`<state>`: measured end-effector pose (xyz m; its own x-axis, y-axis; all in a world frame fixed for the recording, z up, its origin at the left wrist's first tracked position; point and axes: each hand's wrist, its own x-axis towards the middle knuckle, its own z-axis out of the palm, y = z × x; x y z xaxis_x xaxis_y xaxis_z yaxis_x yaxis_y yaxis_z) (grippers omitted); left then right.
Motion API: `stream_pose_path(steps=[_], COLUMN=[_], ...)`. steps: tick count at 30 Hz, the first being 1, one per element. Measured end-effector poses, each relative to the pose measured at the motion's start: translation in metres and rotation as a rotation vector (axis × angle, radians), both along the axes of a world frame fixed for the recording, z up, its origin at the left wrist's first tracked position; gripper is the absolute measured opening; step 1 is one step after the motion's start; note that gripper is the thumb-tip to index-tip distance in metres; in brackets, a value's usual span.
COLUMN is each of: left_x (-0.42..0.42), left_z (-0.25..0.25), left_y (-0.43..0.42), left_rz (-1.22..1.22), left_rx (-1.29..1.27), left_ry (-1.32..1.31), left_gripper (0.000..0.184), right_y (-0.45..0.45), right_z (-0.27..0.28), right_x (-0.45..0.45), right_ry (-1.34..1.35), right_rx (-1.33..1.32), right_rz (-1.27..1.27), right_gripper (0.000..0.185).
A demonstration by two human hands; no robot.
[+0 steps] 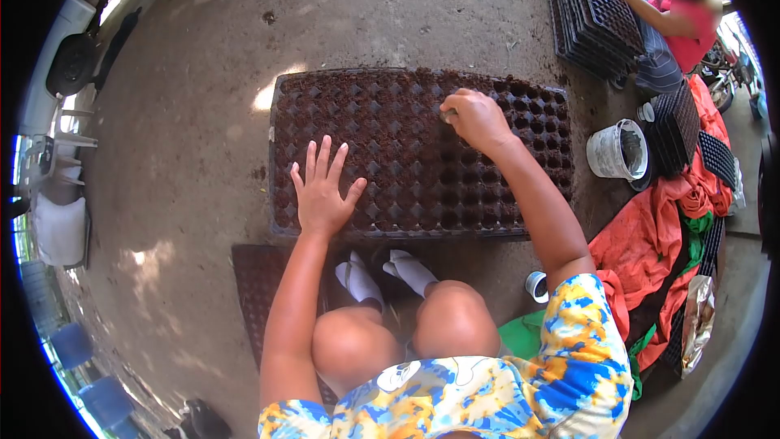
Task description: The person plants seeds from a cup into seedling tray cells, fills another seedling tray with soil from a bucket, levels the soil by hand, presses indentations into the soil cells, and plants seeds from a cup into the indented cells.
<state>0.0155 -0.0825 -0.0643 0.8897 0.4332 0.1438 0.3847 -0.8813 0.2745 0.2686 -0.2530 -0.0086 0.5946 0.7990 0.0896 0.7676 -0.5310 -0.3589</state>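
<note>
A large black seedling tray [395, 210] filled with dark brown soil lies on the ground in front of my feet. Its left cells look level with soil, while many on the right show round hollows. My left hand [322, 199] rests on the left part of the tray with its fingers spread. Over the upper right-centre of the tray, my right hand [479, 120] is closed, fingers pinched together pointing left. A small greyish bit shows at those fingertips, but I cannot make out what it is.
A white bucket [609, 153] and a dark tray stack [678, 130] stand right. Beyond, a person in pink [678, 28] touches another tray stack [593, 16]. Red cloth [642, 236] and a small white cup [536, 286] lie nearer. Another tray [260, 284] sits beside my legs.
</note>
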Motion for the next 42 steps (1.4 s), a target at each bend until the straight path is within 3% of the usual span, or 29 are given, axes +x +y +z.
stream_pose_path(steps=[6,10,13,17,21,26,30,33,37,39,42], left_x=[0.000,0.000,0.000,0.000,0.000,0.000,0.001,0.001,-0.001,0.001,0.001], left_z=[-0.001,-0.002,0.001,0.000,0.002,0.002,0.002,0.000,0.000,0.000,-0.001], left_y=[0.000,0.000,-0.001,0.001,-0.001,-0.001,-0.001,0.000,-0.001,0.000,0.000], left_rz=[0.000,0.005,0.000,-0.001,0.002,0.002,0.002,-0.002,-0.006,-0.004,-0.007], left_rx=[-0.003,-0.008,-0.013,0.008,0.000,0.010,0.010,0.003,0.010,0.014,0.023], left_ry=[-0.007,-0.026,-0.026,-0.010,-0.003,-0.001,0.007,-0.019,-0.017,-0.006,-0.008], left_gripper=[0.063,0.063,0.063,0.064,0.063,0.063,0.063,0.063,0.063,0.062,0.062], right_y=[0.017,0.025,0.033,0.022,0.008,-0.013,-0.024,-0.031,-0.042,-0.040,-0.026], right_z=[-0.013,0.007,-0.014,0.011,-0.010,0.022,-0.010,0.011,-0.006,0.000,0.016], right_x=[0.019,0.037,0.041,0.058,0.062,0.071,0.073,0.065,0.048,0.052,0.034], right_ry=[-0.022,-0.089,-0.027,-0.072,-0.034,0.001,-0.020,-0.054,0.051,-0.059,0.002], right_rx=[-0.025,0.054,0.027,0.050,-0.079,-0.135,-0.104,-0.026,-0.017,-0.062,0.079], right_rz=[-0.034,-0.071,-0.064,-0.108,-0.132,-0.188,-0.174,-0.165,-0.148,-0.108,-0.087], right_gripper=[0.015,0.016,0.017,0.018,0.020,0.020,0.020,0.018,0.015,0.014,0.014])
